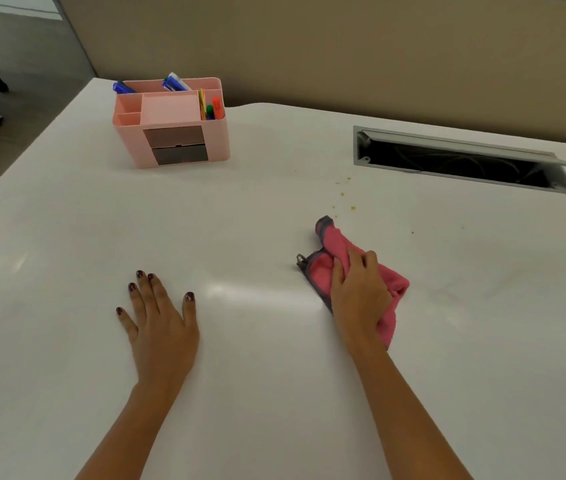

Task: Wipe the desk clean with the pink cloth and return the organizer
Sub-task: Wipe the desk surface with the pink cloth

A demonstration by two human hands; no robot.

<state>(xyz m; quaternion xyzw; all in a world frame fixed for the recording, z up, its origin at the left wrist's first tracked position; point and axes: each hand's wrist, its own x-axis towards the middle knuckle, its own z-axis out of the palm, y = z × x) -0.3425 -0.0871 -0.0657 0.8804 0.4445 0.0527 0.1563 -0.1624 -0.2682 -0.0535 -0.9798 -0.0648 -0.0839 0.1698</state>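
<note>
Pink cloth [390, 284], soft and bunched, sits right of centre on the smooth white desk [66, 237], my right hand [361, 292] gripping it. I see my left hand [160, 320] flat, fingers spread. Boxy plastic organizer [174, 129] stands near the far-left edge, bare surface between.

Lighting was even, moderately bright, soft, apparently from overhead. Broad glare streak lay on white desk [274, 393] between left hand [162, 327] and right hand [361, 292]; fainter sheen showed near left edge. Shadows under hands were thin, weak. Frame was slightly soft; wide-angle lens bowed desk's far edge, stretched corners.
</note>
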